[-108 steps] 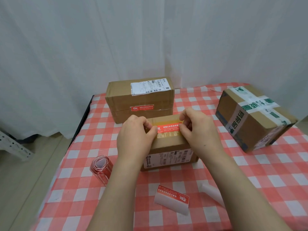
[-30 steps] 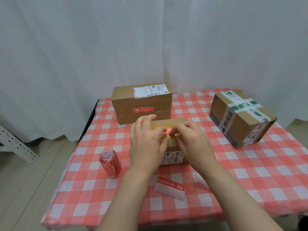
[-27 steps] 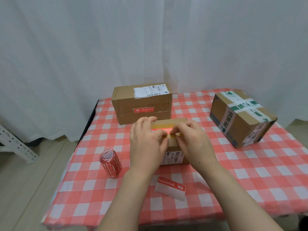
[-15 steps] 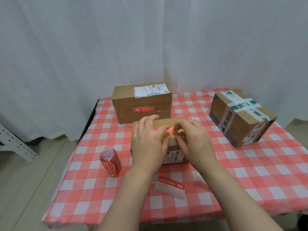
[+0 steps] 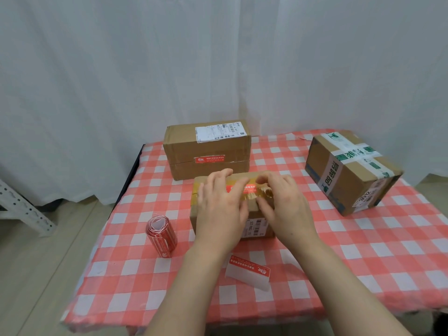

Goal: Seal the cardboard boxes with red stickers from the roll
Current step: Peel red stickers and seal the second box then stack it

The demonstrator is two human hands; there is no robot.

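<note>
Nearest us, in front of the small box (image 5: pixel 253 214), a loose sticker strip (image 5: pixel 249 272) lies on the counter (image 5: pixel 363 263). The sticker roll (image 5: pixel 161 236) sits left of that box. Our left hand (image 5: pixel 220 209) lies flat and our right hand (image 5: pixel 286 204) presses bent fingertips on the red sticker (image 5: pixel 249 187) atop it, neither gripping. Behind it sits an already stickered box (image 5: pixel 206 151).

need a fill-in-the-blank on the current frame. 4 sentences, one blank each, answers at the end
1. The tablecloth holds ___ cardboard boxes.
2. The left hand and right hand press a ___ sticker onto the near box.
3. The sticker roll stands to the ___ of the near box.
4. The right box is banded with white-and-___ tape.

Missing words: three; red; left; green
</note>
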